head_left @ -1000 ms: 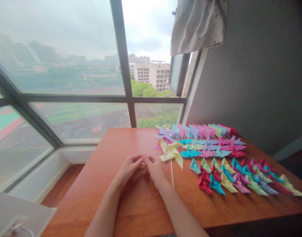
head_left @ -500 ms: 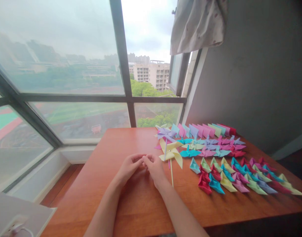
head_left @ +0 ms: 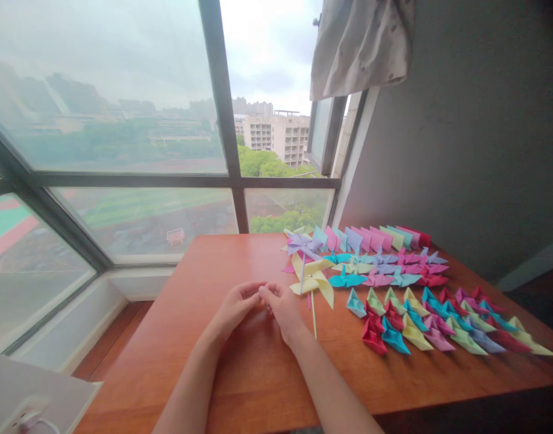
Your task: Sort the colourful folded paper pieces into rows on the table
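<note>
My left hand [head_left: 238, 306] and my right hand [head_left: 282, 308] meet over the wooden table [head_left: 213, 256], fingers curled and fingertips pressed together. Whether anything small sits between them is hidden by the fingers. Just right of my right hand lies a yellow paper pinwheel [head_left: 311, 274] on a pale stick. Behind it is a lilac pinwheel [head_left: 303, 244], partly overlapped by the yellow one. Further right stand rows of folded paper boats [head_left: 416, 331], with paper cranes [head_left: 346, 277] in rows behind them.
At the back right, several folded paper pieces [head_left: 367, 240] in pastel colours stand in a line. A large window [head_left: 123, 120] borders the far and left sides. Above hangs a curtain [head_left: 362, 48], and a grey wall [head_left: 466, 150] rises on the right. A socket with a plug [head_left: 28, 419] sits low left.
The view has shifted very slightly. My hands keep the same closed pose at the same place, and the paper figures have not moved.
</note>
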A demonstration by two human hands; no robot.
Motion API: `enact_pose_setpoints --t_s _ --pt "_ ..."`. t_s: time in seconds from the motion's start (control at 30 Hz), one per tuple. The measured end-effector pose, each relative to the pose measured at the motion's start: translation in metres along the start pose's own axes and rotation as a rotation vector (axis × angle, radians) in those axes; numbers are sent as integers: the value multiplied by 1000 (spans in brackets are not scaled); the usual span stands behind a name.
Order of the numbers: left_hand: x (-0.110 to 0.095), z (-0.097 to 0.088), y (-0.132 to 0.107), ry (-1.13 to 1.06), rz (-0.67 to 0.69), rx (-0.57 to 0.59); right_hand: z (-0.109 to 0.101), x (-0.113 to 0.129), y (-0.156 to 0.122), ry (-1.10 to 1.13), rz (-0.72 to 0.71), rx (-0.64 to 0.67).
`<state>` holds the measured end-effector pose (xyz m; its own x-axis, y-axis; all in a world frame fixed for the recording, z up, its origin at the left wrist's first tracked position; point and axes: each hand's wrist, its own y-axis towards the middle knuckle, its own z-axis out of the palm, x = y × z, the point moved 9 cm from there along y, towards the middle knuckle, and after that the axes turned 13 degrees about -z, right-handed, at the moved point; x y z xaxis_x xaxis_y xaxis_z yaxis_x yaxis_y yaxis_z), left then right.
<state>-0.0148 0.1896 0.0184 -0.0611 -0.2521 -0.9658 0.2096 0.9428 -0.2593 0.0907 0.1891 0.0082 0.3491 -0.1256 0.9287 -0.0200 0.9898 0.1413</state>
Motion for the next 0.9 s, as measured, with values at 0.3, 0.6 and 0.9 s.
enact_pose_setpoints --t_s 0.3,0.6,0.9 --pt "-1 5 2 -2 20 44 -5 -2 0 -44 37 -68" --pt "-3 9 -1 -4 17 59 -9 -11 2 -136 29 -54" --pt "-4 3 0 8 17 -21 -12 -2 5 -414 -118 11"
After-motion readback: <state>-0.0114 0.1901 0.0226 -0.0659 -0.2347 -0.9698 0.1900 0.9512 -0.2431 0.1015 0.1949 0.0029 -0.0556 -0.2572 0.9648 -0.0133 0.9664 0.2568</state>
